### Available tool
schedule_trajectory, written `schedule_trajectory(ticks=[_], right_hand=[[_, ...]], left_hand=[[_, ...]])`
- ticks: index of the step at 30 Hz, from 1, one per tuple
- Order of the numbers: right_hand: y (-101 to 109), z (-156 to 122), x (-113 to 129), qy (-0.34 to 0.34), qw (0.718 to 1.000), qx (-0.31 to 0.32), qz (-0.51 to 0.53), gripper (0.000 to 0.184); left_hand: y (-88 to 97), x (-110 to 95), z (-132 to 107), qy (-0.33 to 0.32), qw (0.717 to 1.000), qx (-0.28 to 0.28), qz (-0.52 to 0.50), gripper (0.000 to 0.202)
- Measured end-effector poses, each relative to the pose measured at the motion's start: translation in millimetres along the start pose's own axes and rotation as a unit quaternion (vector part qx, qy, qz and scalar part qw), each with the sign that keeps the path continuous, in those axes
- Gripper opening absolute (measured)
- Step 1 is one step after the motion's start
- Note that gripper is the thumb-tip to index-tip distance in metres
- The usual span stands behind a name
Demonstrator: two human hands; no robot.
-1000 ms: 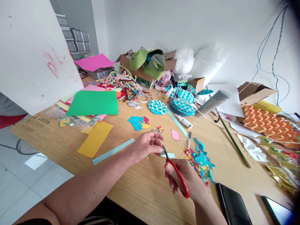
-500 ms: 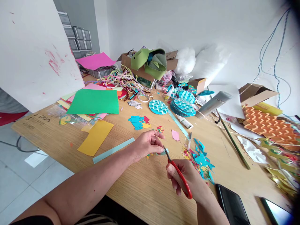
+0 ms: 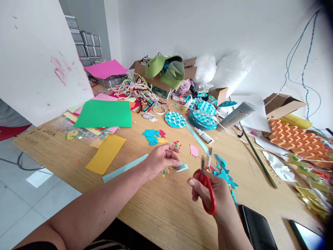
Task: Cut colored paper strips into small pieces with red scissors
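Observation:
Fingers curled, my left hand [image 3: 162,160] pinches a small piece of pale blue paper [image 3: 182,167] between thumb and fingertips, low over the wooden table. Red-handled scissors [image 3: 208,194] are in my right hand [image 3: 217,194], their blades pointing up and away, apart from the paper. Small round paper confetti [image 3: 165,171] lies beside my left hand. A longer pale blue paper strip [image 3: 125,168] rests left of my left wrist. Beyond my fingers are a blue paper fish [image 3: 151,136] and red and yellow cutouts. Blue paper scraps [image 3: 225,177] lie just past my right hand.
Coloured sheets with a green one [image 3: 105,114] on top and a yellow sheet [image 3: 106,154] lie left. Farther back are honeycomb-patterned blue discs [image 3: 175,119], a glue bottle [image 3: 205,135] and a grey cylinder [image 3: 238,116]. A black phone [image 3: 257,227] lies at the front right.
My right hand has moved the scissors right and away from the blue paper, turning the blades upward. My left hand stays nearly in place, with more of the paper piece showing.

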State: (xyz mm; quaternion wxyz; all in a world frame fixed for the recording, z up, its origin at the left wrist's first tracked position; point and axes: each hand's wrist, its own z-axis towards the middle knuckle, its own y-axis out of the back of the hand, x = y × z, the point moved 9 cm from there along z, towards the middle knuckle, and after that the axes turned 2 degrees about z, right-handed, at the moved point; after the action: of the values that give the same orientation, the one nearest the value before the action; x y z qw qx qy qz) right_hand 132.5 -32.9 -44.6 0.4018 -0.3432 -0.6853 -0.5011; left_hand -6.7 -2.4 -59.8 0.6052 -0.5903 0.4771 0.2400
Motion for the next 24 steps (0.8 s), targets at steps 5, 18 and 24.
schedule_trajectory(ticks=[5,18,24], right_hand=[[9.1,-6.3,35.9,0.194,0.966,-0.145,-0.088,0.026],[24.2,-20.5,33.0,0.236,0.924,-0.291,-0.071,0.010],[35.6,-37.1,33.8,0.294,0.876,-0.382,0.032,0.019]], left_hand=[[-3.0,6.3,0.5,0.025,0.998,0.016,-0.064,0.042],[19.2,-1.9,4.3,-0.001,0.991,-0.044,0.125,0.028],[29.6,12.3,10.8,0.003,0.928,-0.037,0.372,0.014]])
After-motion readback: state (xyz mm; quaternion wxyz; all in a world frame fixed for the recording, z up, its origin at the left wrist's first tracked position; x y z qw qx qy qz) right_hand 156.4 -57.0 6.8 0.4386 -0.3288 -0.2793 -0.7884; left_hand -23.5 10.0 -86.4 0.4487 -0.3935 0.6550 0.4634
